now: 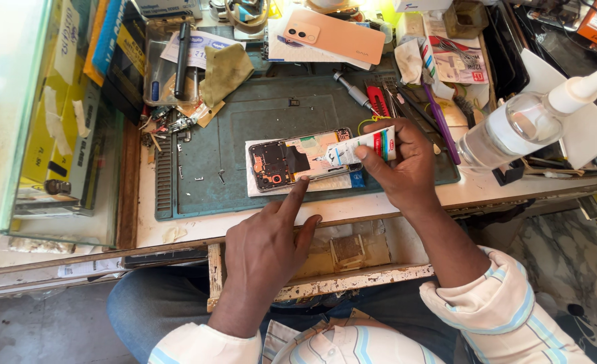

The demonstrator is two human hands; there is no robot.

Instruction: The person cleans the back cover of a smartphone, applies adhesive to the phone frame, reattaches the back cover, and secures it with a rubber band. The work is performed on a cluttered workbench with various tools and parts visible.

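An opened phone (292,160) with its back removed lies on a white pad on the green work mat (244,114). My left hand (268,246) points its index finger at the phone's near edge, touching it. My right hand (403,165) squeezes a small white glue tube (362,148) with red and green marks, its nozzle over the phone's right half.
A peach phone back cover (335,34) lies at the back. Screwdrivers and tweezers (393,98) lie on the mat's right. A clear spray bottle (521,121) stands at right. A glass case (36,114) is at left, an open drawer (339,259) below.
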